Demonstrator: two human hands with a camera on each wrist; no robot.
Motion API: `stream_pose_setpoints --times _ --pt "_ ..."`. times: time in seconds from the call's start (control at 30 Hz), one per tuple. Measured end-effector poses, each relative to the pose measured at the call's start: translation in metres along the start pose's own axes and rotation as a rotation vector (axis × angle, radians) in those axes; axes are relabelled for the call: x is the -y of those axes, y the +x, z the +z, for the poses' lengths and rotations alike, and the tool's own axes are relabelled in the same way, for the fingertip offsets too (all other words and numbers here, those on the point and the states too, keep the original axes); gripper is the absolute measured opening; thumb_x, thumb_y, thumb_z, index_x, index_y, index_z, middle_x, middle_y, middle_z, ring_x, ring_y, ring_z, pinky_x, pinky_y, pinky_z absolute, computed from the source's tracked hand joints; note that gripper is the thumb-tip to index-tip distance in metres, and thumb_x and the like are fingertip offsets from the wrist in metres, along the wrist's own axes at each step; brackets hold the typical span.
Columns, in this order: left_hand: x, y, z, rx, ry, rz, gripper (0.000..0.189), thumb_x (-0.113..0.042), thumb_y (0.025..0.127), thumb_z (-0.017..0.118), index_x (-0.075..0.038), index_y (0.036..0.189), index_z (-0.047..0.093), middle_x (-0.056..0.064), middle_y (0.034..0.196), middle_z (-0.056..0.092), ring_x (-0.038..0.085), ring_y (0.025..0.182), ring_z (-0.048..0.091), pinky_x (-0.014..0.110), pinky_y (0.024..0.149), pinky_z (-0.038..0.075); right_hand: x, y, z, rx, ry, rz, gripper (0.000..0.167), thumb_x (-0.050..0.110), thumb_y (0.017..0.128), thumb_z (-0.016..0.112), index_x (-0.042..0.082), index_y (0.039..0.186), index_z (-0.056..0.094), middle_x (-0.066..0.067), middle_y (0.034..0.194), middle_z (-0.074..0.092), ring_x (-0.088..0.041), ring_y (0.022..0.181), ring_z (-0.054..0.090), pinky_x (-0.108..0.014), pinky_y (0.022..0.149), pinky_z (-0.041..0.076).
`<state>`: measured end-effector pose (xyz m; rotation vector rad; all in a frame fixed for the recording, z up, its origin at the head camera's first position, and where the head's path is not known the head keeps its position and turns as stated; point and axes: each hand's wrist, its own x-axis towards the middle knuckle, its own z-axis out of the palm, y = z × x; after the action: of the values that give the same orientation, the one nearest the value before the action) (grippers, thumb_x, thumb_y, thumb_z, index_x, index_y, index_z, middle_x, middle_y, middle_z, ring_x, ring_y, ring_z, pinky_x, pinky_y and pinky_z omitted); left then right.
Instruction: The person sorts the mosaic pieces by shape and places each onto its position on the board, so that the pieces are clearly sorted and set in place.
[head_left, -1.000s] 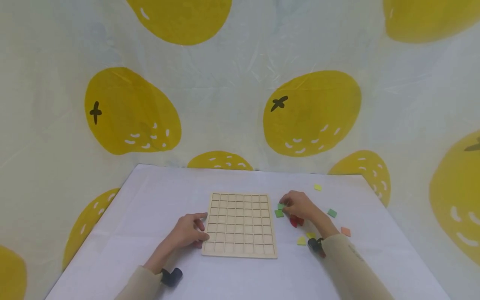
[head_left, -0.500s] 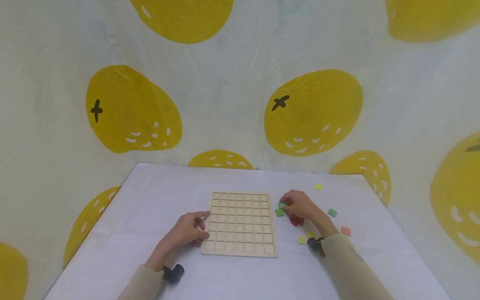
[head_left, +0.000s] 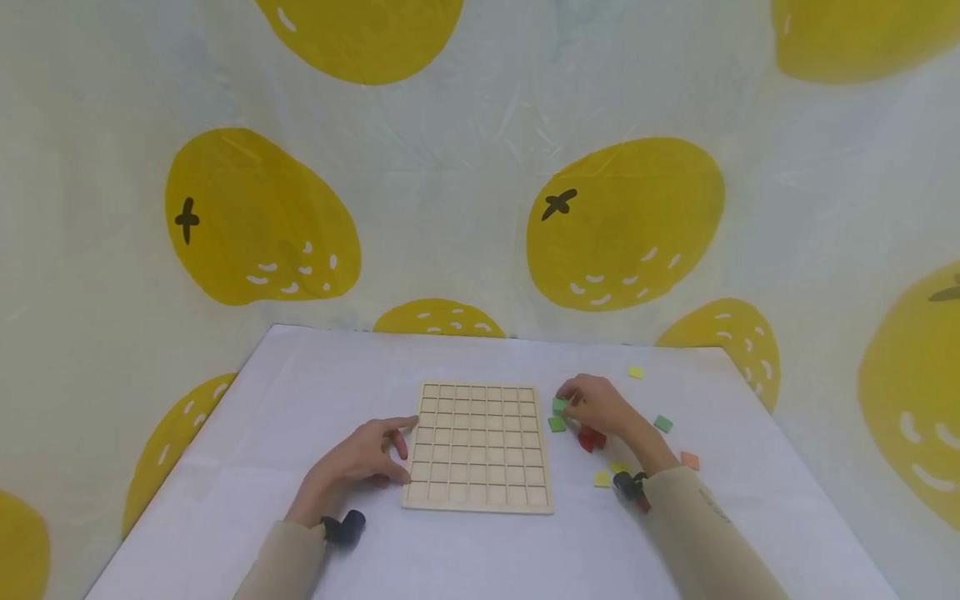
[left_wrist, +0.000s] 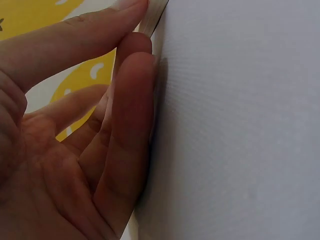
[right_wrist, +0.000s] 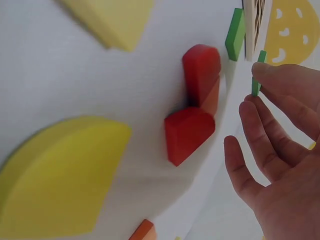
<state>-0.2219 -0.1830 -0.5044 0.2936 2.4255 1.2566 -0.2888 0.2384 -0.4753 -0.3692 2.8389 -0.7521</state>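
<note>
A pale wooden grid board (head_left: 480, 447) lies on the table. My left hand (head_left: 356, 457) is at its left edge, thumb and index finger spread, fingertips right at the rim. The left wrist view shows this hand's other fingers loosely bent beside the table surface. To the right of the board, my right hand (head_left: 600, 407) pinches a small green square tile (right_wrist: 255, 88) between thumb and fingers. Just below it a second green tile (head_left: 556, 425) lies flat near the board's right edge. Under the right hand are two red rounded pieces (right_wrist: 190, 134), touching an orange piece (right_wrist: 211, 97).
Yellow pieces (head_left: 602, 479) lie near the right wrist, and another yellow tile (head_left: 635, 372) is at the back. A darker green tile (head_left: 663, 423) and an orange tile (head_left: 690, 460) lie right of the forearm. A lemon-patterned curtain (head_left: 450, 208) hangs behind the table.
The left thumb and index finger have spread further apart along the board's edge. The right hand has shifted slightly toward the back, with the green tile still pinched.
</note>
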Motion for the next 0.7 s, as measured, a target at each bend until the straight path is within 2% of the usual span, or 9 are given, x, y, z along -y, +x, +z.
stream_pose_setpoints --times 0.23,0.57,0.7 --pt "0.001 0.002 0.000 -0.007 0.002 -0.005 0.099 -0.006 0.067 0.092 -0.010 0.155 0.047 0.004 0.095 0.064 0.015 0.059 0.051 0.031 0.057 0.052 0.017 -0.001 -0.003 -0.019 -0.012 -0.108 0.026 0.013 0.088 0.075 0.009 0.113 0.075 -0.004 0.106 0.072 -0.020 0.097 0.065 -0.044 0.088 0.054" --pt "0.003 0.004 0.000 -0.004 -0.002 -0.005 0.102 -0.006 0.066 0.093 -0.010 0.156 0.046 0.003 0.095 0.064 0.014 0.057 0.051 0.030 0.056 0.052 0.045 0.007 0.002 -0.032 0.011 -0.226 0.023 0.015 0.089 0.076 0.010 0.112 0.075 -0.002 0.101 0.072 -0.020 0.096 0.065 -0.038 0.087 0.053" --pt "0.004 0.003 -0.001 0.001 -0.007 0.013 0.102 -0.006 0.066 0.093 -0.008 0.156 0.045 0.004 0.095 0.064 0.014 0.057 0.051 0.030 0.056 0.052 0.059 0.009 0.004 -0.036 0.015 -0.277 0.024 0.016 0.088 0.076 0.008 0.111 0.075 -0.003 0.100 0.072 -0.021 0.094 0.066 -0.037 0.085 0.053"
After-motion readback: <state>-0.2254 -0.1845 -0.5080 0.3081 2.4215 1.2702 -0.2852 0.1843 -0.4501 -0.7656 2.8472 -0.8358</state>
